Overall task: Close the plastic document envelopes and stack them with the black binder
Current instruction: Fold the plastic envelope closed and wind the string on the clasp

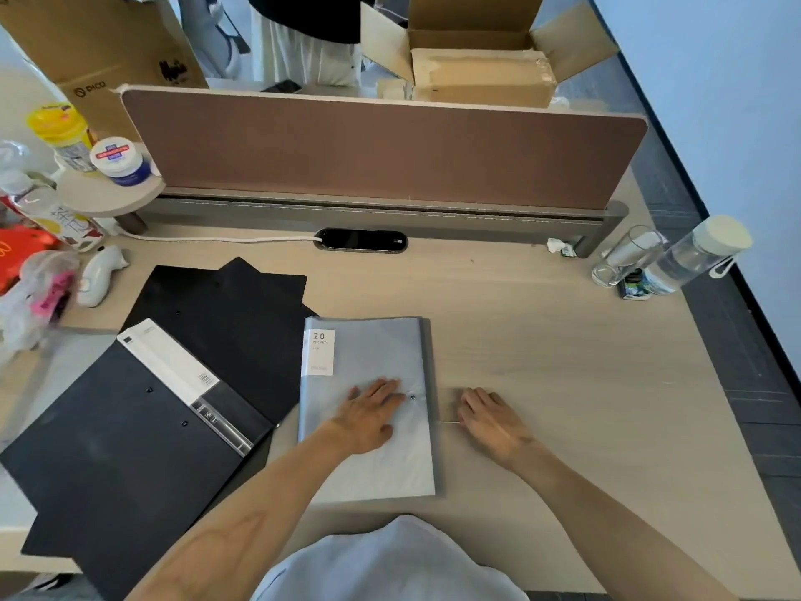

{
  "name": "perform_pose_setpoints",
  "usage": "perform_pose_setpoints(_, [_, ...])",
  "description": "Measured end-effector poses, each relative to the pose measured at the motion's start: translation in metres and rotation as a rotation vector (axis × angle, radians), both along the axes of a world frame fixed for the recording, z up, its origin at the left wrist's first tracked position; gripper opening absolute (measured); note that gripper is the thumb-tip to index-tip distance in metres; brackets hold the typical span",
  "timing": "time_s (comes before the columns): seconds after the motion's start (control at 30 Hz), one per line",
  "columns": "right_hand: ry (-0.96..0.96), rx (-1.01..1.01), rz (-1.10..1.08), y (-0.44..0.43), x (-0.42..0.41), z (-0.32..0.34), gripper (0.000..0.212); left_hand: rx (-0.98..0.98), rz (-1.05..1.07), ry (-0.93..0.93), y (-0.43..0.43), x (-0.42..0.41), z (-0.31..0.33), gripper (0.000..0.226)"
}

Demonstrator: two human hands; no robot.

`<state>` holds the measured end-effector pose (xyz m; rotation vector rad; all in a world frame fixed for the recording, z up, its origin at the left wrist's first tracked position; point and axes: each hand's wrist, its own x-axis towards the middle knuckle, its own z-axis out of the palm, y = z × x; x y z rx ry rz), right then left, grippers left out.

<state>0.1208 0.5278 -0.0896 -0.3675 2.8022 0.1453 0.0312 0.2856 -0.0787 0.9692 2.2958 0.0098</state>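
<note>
A translucent blue-grey plastic document envelope (372, 353) lies flat on the desk in front of me, with a white "20 pockets" label at its top left and a snap button near its right edge. My left hand (368, 416) rests palm down on it, fingers spread, fingertips beside the snap. Flat on the bare desk just right of the envelope lies my right hand (492, 420), holding nothing. The black binder (130, 448) lies open at the left, showing a white label strip and a metal clip, with black sheets (242, 305) fanned beneath it.
A brown partition (381, 149) runs across the back of the desk, with a black cable port (362, 240) below it. A glass (626, 255) and a clear bottle (698, 253) stand at the right edge. Bottles, jars, bags and a white controller (97, 275) crowd the left.
</note>
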Motion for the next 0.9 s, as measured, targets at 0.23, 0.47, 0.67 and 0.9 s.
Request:
perform_pose_setpoints(0.23, [-0.228,-0.133,-0.046,0.014,-0.007,0.029,0.032,-0.012,-0.025,-0.008,-0.005,0.003,-0.006,0.079])
perform_pose_setpoints(0.47, [-0.364,-0.248,-0.298,0.049,0.002,0.043,0.019,-0.051,-0.085,0.052,-0.008,0.006,-0.011,0.088])
perform_pose_setpoints(0.67, [-0.495,-0.752,-0.564,0.025,-0.021,0.056,0.012,0.004,-0.062,0.043,-0.007,0.008,-0.012,0.079])
perform_pose_setpoints(0.9, [-0.571,-1.119,-0.671,-0.023,-0.057,0.054,0.019,0.137,-0.029,-0.028,-0.016,0.004,-0.007,0.057])
